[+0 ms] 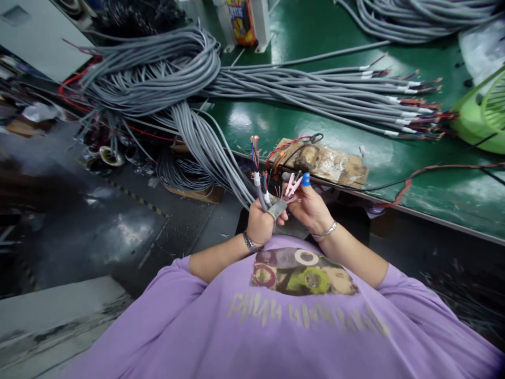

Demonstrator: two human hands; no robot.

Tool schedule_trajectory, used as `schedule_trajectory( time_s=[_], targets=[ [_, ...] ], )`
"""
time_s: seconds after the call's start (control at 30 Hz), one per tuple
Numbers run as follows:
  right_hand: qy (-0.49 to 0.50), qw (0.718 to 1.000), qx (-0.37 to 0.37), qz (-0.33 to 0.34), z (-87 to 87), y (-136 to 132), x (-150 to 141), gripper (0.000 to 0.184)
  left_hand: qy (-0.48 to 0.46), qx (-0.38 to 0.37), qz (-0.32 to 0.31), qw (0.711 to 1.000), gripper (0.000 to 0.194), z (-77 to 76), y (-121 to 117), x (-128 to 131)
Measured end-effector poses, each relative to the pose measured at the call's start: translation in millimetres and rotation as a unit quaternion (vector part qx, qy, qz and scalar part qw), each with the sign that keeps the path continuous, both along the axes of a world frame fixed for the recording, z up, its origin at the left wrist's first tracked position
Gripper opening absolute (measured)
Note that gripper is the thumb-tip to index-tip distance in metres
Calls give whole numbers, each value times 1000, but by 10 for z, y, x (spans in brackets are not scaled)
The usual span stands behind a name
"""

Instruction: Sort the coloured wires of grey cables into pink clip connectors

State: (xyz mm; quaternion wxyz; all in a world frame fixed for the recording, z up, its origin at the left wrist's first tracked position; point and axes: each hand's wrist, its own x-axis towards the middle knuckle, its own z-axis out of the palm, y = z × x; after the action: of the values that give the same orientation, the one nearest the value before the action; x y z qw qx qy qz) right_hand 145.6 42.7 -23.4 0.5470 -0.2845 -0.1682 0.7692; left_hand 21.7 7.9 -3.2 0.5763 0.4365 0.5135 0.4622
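Observation:
My left hand (261, 223) is closed around the ends of several grey cables (259, 195) in front of my chest. Their stripped ends fan out in thin coloured wires (255, 150), with white wrapping below the bare part. My right hand (313, 210) meets it from the right, its fingers closed at the wire ends of one cable (278, 208). A blue cover (305, 179) sits on one fingertip. A small pink clip (292, 185) shows beside that fingertip; whether my fingers also grip it is unclear.
On the green bench (244, 122) lies a large bundle of grey cables (158, 73), stripped ends to the right. A worn wooden block (339, 166) rests at the bench's near edge. A green fan (483, 110) stands at right. More coiled cable (185, 171) lies below the bench.

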Motion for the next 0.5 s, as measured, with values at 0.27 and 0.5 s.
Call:
schedule_trajectory(
  time_s=[0.27, 0.5],
  targets=[
    [11, 998, -38, -38, -43, 40, -4, 33, 1, -20, -14, 1000, 33, -18, -5, -14],
    [19, 997, -60, -52, 10, 20, -16, 34, -12, -31, -22, 999, 34, 17, -12, -28]
  ],
)
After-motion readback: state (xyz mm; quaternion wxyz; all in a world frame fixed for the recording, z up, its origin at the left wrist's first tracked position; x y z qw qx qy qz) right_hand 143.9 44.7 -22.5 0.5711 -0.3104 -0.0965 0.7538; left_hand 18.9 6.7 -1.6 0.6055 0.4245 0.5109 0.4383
